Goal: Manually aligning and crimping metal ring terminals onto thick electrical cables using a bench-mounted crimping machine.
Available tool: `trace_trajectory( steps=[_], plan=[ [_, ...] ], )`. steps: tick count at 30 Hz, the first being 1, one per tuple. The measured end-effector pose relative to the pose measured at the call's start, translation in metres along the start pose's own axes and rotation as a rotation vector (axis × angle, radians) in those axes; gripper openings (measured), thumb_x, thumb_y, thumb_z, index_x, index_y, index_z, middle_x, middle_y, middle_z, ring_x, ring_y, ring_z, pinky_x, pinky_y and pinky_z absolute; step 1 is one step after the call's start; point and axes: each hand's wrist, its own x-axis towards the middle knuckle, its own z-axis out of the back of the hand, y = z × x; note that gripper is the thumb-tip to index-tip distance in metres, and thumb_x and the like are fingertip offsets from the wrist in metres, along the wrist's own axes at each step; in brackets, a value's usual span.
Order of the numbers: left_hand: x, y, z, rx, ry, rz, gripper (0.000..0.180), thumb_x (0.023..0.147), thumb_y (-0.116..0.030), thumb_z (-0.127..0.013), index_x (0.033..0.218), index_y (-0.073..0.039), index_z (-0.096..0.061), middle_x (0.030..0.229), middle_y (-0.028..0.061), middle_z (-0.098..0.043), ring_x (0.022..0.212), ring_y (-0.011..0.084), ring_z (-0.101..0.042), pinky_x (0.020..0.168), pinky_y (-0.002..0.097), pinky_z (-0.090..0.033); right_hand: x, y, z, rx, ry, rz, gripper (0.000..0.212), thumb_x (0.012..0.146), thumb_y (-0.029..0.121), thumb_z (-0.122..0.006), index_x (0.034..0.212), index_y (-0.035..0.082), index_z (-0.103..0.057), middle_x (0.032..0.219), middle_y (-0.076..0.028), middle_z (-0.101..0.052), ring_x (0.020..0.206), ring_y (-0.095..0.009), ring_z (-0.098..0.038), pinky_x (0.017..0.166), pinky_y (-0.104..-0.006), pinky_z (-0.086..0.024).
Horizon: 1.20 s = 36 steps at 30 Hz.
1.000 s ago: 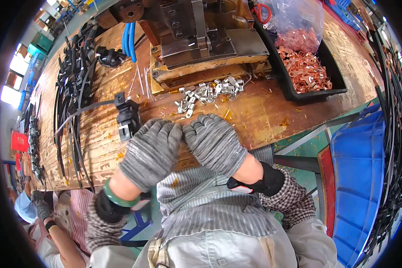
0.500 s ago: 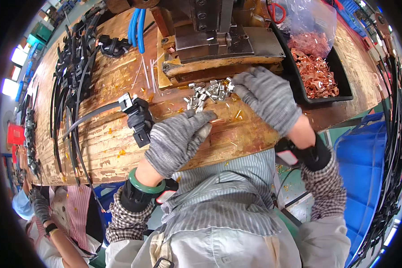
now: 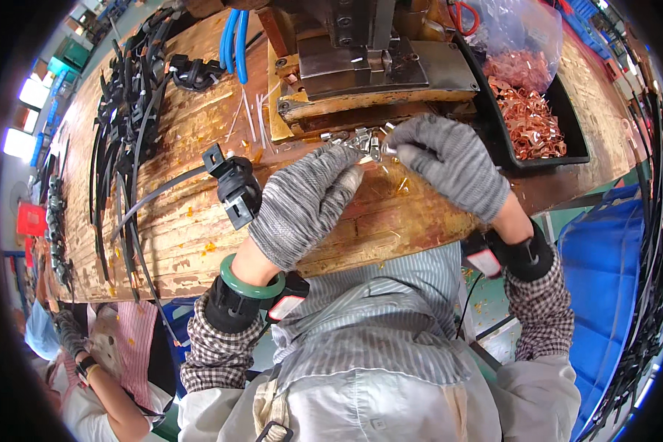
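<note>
My left hand [image 3: 306, 202], in a grey knit glove, is closed with thumb and fingers together. A copper-coloured wire end [image 3: 369, 165] pokes out at its fingertips; the rest is hidden under the glove. Against its wrist side lies a black plastic clamp-like fitting [image 3: 236, 188] with a dark cable [image 3: 160, 193] running left from it. My right hand [image 3: 446, 162], gloved alike, pinches at the right edge of a small pile of silver metal sleeves [image 3: 362, 140]. One silver sleeve [image 3: 391, 150] shows at its fingertips, close to the wire end. The left hand partly covers the pile.
A metal press [image 3: 368, 70] stands behind the pile. Right of it sits a black tray [image 3: 541, 163] of copper terminals, with a clear bag [image 3: 534, 37]. Black cable bundles [image 3: 129, 110] lie left; blue tubes [image 3: 233, 44] hang beside the press. Another person's gloved hand [image 3: 70, 331] is lower left.
My left hand has moved up and right over the pile's edge, bringing the wire end along. My right fingers have drawn in to a pinch with a sleeve, nearer the left hand.
</note>
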Motion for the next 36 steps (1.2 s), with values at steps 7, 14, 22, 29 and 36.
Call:
trace_trajectory(
  steps=[7,14,22,29,36],
  plan=[
    [-0.001,-0.002,0.003,-0.079,0.083,0.147,0.028,0.087,-0.019,-0.052,0.109,-0.001,-0.055,0.098,0.0190,-0.059,0.091,0.0312,-0.059,0.079,0.0347,-0.047,-0.023,0.008,-0.020,0.549,-0.047,-0.191,0.019,0.080,0.013,-0.059,0.097,0.004,-0.062,0.083,-0.009,-0.064,0.071,-0.017,-0.059,0.068,-0.0276,-0.047],
    [0.001,-0.007,0.004,0.043,0.012,-0.017,0.025,0.086,-0.017,-0.053,0.103,0.001,-0.058,0.095,0.0125,-0.061,0.086,0.0254,-0.060,0.077,0.0293,-0.046,-0.022,0.009,-0.025,0.740,-0.007,-0.248,0.019,0.083,0.009,-0.057,0.100,0.003,-0.061,0.081,-0.004,-0.058,0.064,-0.008,-0.055,0.060,-0.0221,-0.047],
    [0.002,0.001,0.003,0.009,0.035,-0.077,0.026,0.087,-0.015,-0.053,0.106,0.002,-0.056,0.096,0.0142,-0.060,0.087,0.0245,-0.059,0.077,0.0308,-0.046,-0.021,0.011,-0.025,0.954,0.019,-0.413,0.021,0.084,0.010,-0.056,0.103,0.001,-0.060,0.083,-0.004,-0.060,0.066,-0.009,-0.058,0.060,-0.0204,-0.050],
    [0.003,0.002,-0.002,0.041,0.017,-0.069,0.025,0.086,-0.015,-0.055,0.106,0.000,-0.057,0.095,0.0146,-0.060,0.087,0.0248,-0.059,0.076,0.0312,-0.046,-0.021,0.014,-0.028,1.015,-0.074,-0.405,0.022,0.082,0.006,-0.058,0.103,0.000,-0.060,0.090,-0.006,-0.062,0.072,-0.012,-0.060,0.064,-0.0224,-0.054],
    [0.000,-0.001,-0.002,0.124,0.001,-0.095,0.024,0.085,-0.014,-0.055,0.105,-0.001,-0.058,0.093,0.0151,-0.060,0.086,0.0284,-0.058,0.077,0.0329,-0.045,-0.024,0.004,-0.041,1.294,-0.090,-0.423,0.022,0.082,0.006,-0.058,0.103,-0.001,-0.059,0.088,-0.008,-0.062,0.073,-0.014,-0.061,0.064,-0.0234,-0.054]
  ],
)
